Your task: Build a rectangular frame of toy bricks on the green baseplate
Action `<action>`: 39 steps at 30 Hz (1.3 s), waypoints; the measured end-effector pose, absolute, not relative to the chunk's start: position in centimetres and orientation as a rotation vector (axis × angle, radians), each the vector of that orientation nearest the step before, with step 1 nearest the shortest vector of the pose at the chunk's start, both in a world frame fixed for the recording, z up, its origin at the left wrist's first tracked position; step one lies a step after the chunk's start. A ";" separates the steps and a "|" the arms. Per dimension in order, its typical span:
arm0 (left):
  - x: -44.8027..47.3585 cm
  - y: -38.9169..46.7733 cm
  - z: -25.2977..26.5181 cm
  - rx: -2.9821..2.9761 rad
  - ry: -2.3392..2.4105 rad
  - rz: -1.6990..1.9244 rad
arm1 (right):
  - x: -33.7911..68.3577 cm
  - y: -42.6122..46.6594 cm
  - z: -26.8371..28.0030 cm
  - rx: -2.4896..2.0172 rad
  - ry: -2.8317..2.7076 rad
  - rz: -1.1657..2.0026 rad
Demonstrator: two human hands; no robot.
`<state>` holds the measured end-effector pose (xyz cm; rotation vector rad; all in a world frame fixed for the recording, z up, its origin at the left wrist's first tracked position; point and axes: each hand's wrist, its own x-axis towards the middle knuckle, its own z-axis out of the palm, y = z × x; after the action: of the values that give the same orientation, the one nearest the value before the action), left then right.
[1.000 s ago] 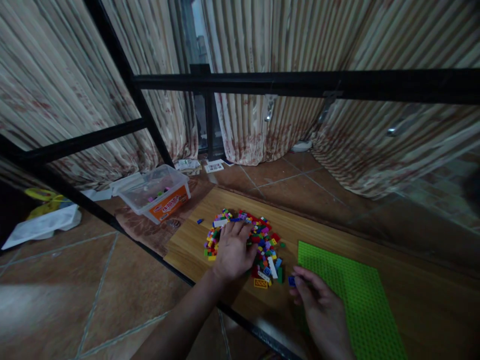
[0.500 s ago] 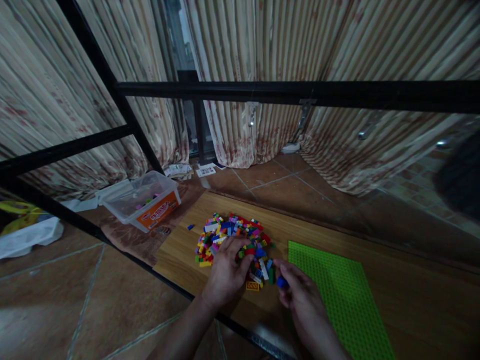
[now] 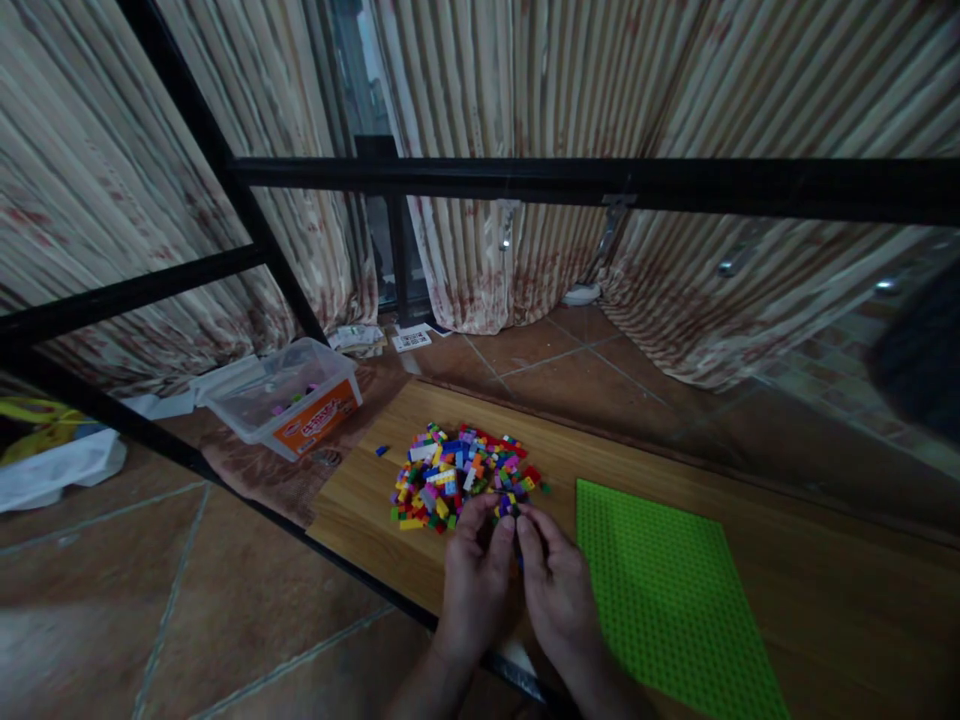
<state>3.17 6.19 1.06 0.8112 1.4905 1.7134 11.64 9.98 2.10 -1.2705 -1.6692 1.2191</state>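
Note:
My left hand (image 3: 477, 578) and my right hand (image 3: 559, 588) meet fingertip to fingertip at the near edge of a heap of toy building bricks (image 3: 444, 478). Both are closed in a pinch, thumbs side by side. A small dark blue bit shows between the fingertips, where the blue brick in my right hand is mostly covered. What the left fingers grip is hidden. Many colours mix in the heap, which lies on a wooden board (image 3: 356, 500). To the right of my right hand, a bright green studded baseplate (image 3: 667, 590) lies flat on the board.
One blue brick (image 3: 381, 450) lies apart, left of the heap. A clear plastic box (image 3: 289, 400) with an orange label stands on the floor beyond the board's left end. Black metal bars (image 3: 480, 178) cross in front of striped curtains (image 3: 555, 90).
My left hand has drawn back from the heap toward me. My right hand, with the blue brick, has moved left to meet it. Both hands are now together.

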 end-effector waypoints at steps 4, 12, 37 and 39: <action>3.9 6.7 1.2 0.647 1.537 1.724 | 11.2 9.1 1.6 -1.344 -1.767 0.981; 4.3 6.9 1.2 0.535 1.471 1.819 | 11.6 9.6 2.0 -1.334 -1.646 1.052; 4.4 4.4 3.6 0.965 1.528 1.456 | 13.5 10.7 3.5 -1.207 -1.395 1.390; 4.4 4.6 3.4 0.929 1.534 1.466 | 13.4 10.7 3.6 -1.198 -1.385 1.414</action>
<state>4.45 4.60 3.39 0.9294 1.5336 1.4656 13.36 10.69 3.61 -1.1985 -1.3847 1.4135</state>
